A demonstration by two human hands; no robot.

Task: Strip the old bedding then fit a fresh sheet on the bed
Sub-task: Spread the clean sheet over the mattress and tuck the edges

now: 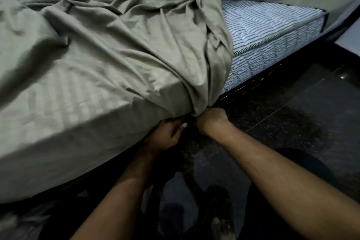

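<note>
While you crouch at the near corner of the bed, your right hand (211, 121) is clamped on a gathered bunch of the green sheet (101, 48), right at the bottom of that corner where the folds run down and meet. Your left hand (165, 134) sits just beside it, to the left, under the lower edge of the sheet; its fingers curl up against the cloth, with a thumb and fingertip showing, but you cannot tell from this view whether they truly pinch the hem or only touch it.

On the left, the sheet lies over the top and near side of the mattress (272, 25), pulled fairly flat along the near side and rumpled into long creases further back. To the right of the corner the mattress is bare, its blue and white stripes showing on the top and the side. More green cloth is heaped at the far right of the bed. A pale strip of mattress also shows at the far left edge.

Below the mattress runs the dark bed frame (272, 70), and under your arms is a dark, glossy tiled floor (302, 113).
</note>
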